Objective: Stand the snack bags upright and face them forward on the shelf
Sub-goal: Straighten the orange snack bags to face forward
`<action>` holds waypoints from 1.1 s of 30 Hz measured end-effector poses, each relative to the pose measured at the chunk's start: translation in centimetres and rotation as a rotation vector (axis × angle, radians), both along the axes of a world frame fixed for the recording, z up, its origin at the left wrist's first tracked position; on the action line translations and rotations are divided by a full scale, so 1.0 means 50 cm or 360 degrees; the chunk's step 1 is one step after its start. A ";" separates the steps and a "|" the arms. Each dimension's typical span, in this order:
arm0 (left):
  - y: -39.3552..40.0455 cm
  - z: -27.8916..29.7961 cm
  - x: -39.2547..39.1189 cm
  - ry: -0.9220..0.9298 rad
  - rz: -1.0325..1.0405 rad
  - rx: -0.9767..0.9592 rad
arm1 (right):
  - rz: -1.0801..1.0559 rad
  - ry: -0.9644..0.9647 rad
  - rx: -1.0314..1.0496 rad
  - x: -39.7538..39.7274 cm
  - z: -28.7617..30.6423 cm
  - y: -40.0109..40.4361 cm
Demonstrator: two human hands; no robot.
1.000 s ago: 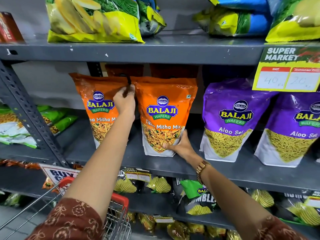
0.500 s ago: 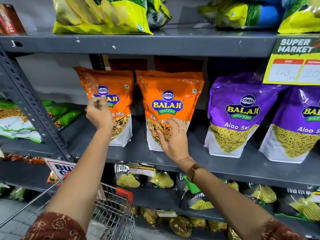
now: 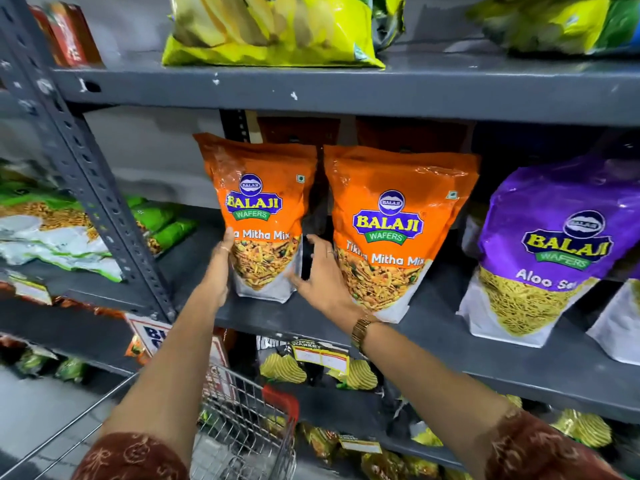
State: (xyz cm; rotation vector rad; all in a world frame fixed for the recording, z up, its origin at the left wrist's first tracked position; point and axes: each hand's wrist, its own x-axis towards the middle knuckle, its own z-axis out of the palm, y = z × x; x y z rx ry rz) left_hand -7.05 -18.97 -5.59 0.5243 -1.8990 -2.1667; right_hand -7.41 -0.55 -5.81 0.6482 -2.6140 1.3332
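Two orange Tikha Mitha Mix bags stand upright and face forward on the grey middle shelf. My left hand presses flat against the left edge of the left orange bag. My right hand reaches into the gap between the bags, thumb at the left bag's lower right corner, fingers spread in front of the right orange bag. A purple Aloo Sev bag stands upright to the right. More orange bags sit behind, mostly hidden.
A slanted grey shelf post rises on the left, with green bags lying flat behind it. Yellow bags lie on the top shelf. A wire cart with a red handle is below my arms. Lower shelves hold more snack bags.
My left hand moved from in front of the left orange bag to its left edge. My right hand left the right bag's front and slid into the gap. The view moved closer.
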 end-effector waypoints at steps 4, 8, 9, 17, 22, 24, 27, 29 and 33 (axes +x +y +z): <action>0.002 -0.034 -0.002 0.0020 -0.0201 0.0006 | 0.0090 -0.0709 -0.0072 -0.027 -0.029 -0.034; -0.019 -0.049 -0.007 -0.0060 -0.0179 -0.0064 | 0.0171 -0.0735 -0.0004 -0.037 -0.045 -0.058; -0.023 -0.053 -0.007 -0.0051 -0.0171 -0.0055 | 0.0185 -0.0726 -0.0008 -0.037 -0.047 -0.060; -0.034 -0.070 -0.006 0.0046 -0.0121 -0.0035 | 0.0202 -0.0678 -0.0009 -0.039 -0.063 -0.075; -0.031 -0.073 -0.004 0.0030 -0.0113 -0.0016 | 0.0180 -0.0745 -0.0011 -0.040 -0.063 -0.073; -0.024 -0.064 0.000 0.0034 -0.0123 -0.0010 | 0.0203 -0.0809 -0.0009 -0.039 -0.059 -0.068; -0.025 -0.065 0.009 0.0019 -0.0052 -0.0041 | 0.0234 -0.0801 -0.0056 -0.038 -0.057 -0.057; -0.030 -0.069 0.013 -0.0005 0.0160 -0.0063 | 0.0200 -0.0691 -0.0082 -0.031 -0.053 -0.049; 0.004 -0.043 0.038 0.0209 0.0748 -0.0304 | -0.0037 -0.0148 -0.0143 0.003 -0.041 -0.020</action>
